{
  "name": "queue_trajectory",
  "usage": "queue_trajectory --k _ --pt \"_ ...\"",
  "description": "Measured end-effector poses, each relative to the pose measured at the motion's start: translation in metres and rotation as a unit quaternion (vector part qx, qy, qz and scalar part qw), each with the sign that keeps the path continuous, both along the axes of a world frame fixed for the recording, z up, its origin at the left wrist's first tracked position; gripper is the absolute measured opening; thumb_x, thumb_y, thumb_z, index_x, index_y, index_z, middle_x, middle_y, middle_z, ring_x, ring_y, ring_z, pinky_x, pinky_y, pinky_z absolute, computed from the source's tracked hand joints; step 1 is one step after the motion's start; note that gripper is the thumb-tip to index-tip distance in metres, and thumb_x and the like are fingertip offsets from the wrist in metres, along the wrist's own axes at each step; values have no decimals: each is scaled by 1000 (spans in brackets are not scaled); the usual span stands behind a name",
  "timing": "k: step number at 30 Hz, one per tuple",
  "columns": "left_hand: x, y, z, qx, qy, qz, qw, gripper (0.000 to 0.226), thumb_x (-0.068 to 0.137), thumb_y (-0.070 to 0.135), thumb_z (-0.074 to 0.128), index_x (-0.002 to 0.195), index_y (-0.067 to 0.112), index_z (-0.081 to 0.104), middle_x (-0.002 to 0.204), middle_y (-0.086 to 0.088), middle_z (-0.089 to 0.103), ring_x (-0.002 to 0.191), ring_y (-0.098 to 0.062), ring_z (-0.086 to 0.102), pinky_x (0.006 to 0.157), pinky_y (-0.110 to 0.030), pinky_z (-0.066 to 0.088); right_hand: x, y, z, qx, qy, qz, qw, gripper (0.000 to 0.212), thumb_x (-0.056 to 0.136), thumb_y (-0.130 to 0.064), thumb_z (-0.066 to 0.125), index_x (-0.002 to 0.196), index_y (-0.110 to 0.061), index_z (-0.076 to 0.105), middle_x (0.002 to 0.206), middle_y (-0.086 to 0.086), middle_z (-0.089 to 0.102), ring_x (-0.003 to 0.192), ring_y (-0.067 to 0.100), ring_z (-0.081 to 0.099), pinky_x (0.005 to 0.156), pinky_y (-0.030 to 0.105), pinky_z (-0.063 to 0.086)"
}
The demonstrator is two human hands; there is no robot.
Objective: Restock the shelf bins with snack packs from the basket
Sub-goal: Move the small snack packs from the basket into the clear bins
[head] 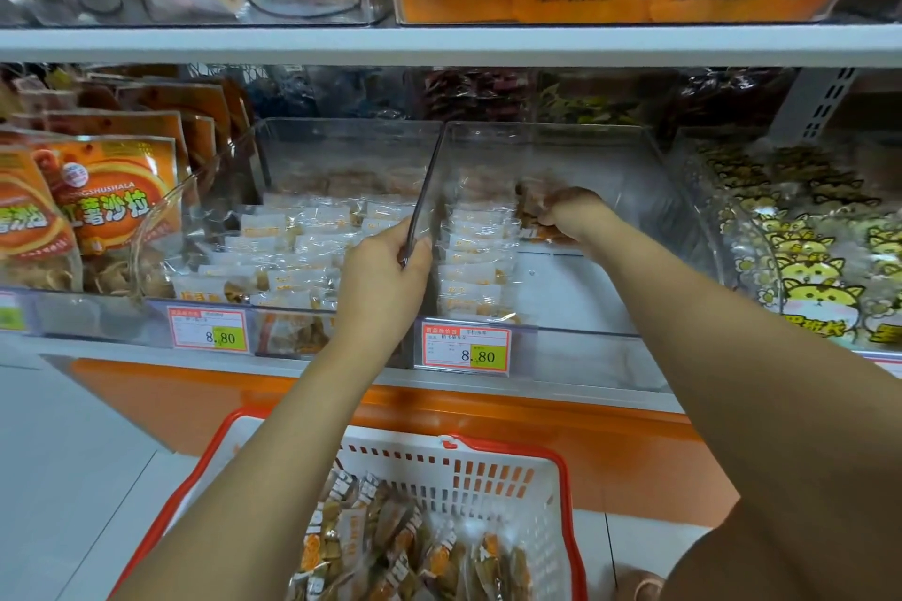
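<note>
Bags (112, 210) in orange print stand at the far left, then comes the left bin (317, 146), packed with white wrappers. Your left hand (385, 278) pinches the clear wall (429, 181) between the two bins, thumb one side, fingers the other, probably to steady it so it doesn't flex into the neat rows. On to the right bin (576, 293): one tidy column down its left side, bare floor beside it. Your right hand (571, 210) is curled round a clutch of brown snack packs (529, 207) deep at the back, apparently to fill from the rear forward. Below, the basket (512, 447) holds plenty more, so the job looks well short of done.
</note>
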State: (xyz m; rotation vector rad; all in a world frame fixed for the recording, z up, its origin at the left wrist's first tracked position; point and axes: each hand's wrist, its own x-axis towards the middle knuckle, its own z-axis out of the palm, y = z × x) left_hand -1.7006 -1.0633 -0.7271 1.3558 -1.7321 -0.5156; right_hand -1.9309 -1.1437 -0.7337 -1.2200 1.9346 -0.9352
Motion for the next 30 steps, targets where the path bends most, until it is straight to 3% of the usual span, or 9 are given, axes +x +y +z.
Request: queue_trajectory --k 4,8,13,15,17,20,24,28,30 --pt "1 3 3 -2 -1 -7 1000 29 99 20 48 70 25 49 56 6 46 51 -6 41 45 -7 32 3 20 11 14 102 -14 995 26 92 -16 56 68 -14 48 87 9 55 78 22 52 80 35 47" --pt "4 9 2 -14 -16 -32 999 21 100 32 46 98 20 63 66 5 56 62 -6 51 50 -8 33 11 61 33 -46 154 -24 987 23 87 -28 63 76 -8 59 73 8 59 65 20 54 53 22 39" --pt "16 54 -7 -79 16 -36 996 35 101 31 42 132 18 53 123 13 53 110 -2 50 91 -20 43 42 131 52 -131 257 46 956 38 86 -33 65 59 -10 51 57 3 49 61 21 49 53 27 32" --pt "27 74 -12 -115 25 -29 993 22 101 25 43 114 22 61 108 12 58 96 2 53 82 -17 42 59 163 52 -125 280 116 945 44 88 -36 64 55 -12 46 52 0 44 53 16 44 48 26 29" --pt "39 91 -20 -133 -11 -43 990 30 100 22 45 74 32 53 64 13 53 60 1 50 56 -16 35 72 190 43 -85 278 194 937 44 89 -35 63 55 -13 47 53 1 44 52 14 42 50 27 32" --pt "54 111 -44 22 -116 -74 990 37 99 25 46 65 25 58 48 7 47 46 -6 43 48 -22 27 79 215 4 29 335 271 902 40 89 -32 61 57 -15 42 59 0 44 60 16 44 54 29 34" --pt "75 125 -102 188 -227 -83 952 30 96 23 51 76 9 68 69 -7 65 60 -18 57 58 -29 42 64 233 -65 174 375 255 874 33 92 -29 56 65 -16 45 67 -3 47 66 15 49 51 22 36" --pt "107 136 -169 296 -314 -41 901 20 92 13 51 73 12 56 72 -5 58 62 -19 52 60 -27 43 56 251 -106 256 318 246 879 32 98 -25 48 66 -23 45 68 -7 47 70 10 49 55 15 35" --pt "120 141 -191 342 -356 -33 869 24 93 11 49 69 14 46 68 -2 52 57 -16 47 56 -25 41 58 255 -119 299 256 239 888 12 95 -20 53 91 -15 63 90 3 65 73 12 54 59 17 43"
